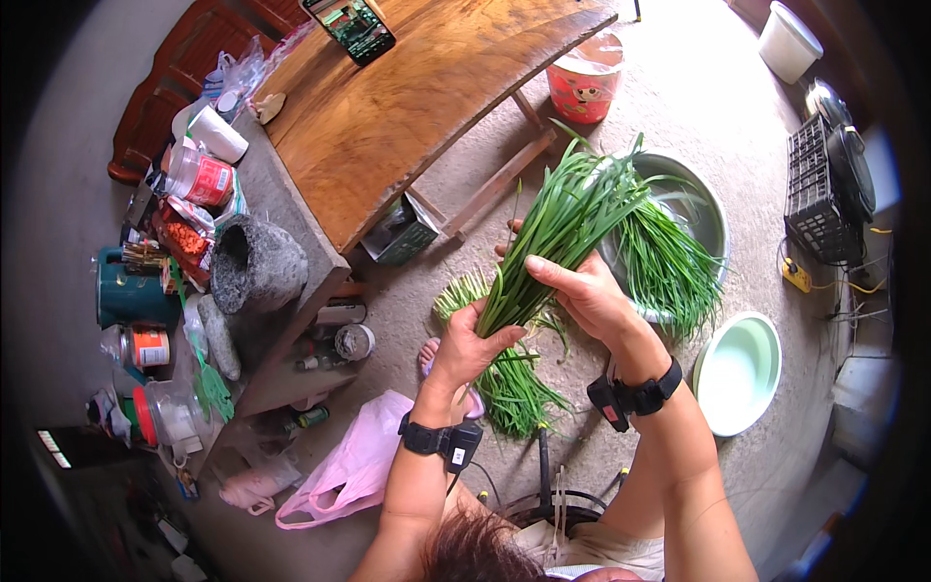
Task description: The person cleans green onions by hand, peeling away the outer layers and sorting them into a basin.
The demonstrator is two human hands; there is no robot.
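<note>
A bundle of long green leafy stalks, like garlic chives [564, 218], is held up between both hands. My left hand [473, 342] is closed round its lower end. My right hand [578, 291] grips the bundle higher up, thumb across the leaves. Beyond the bundle a metal basin [709, 196] stands on the floor with more green leaves [673, 269] hanging over its rim. Below the hands, more chives [520, 400] lie on the floor, with a pile of pale-ended stalks [462, 295] beside them.
A wooden table [407, 94] with a phone [353, 29] stands ahead. The cluttered ledge at left carries a stone mortar [280, 265] and jars. On the floor are a pink plastic bag [356, 465], a pale green basin [738, 375], a red bucket [585, 91] and a black crate [811, 193].
</note>
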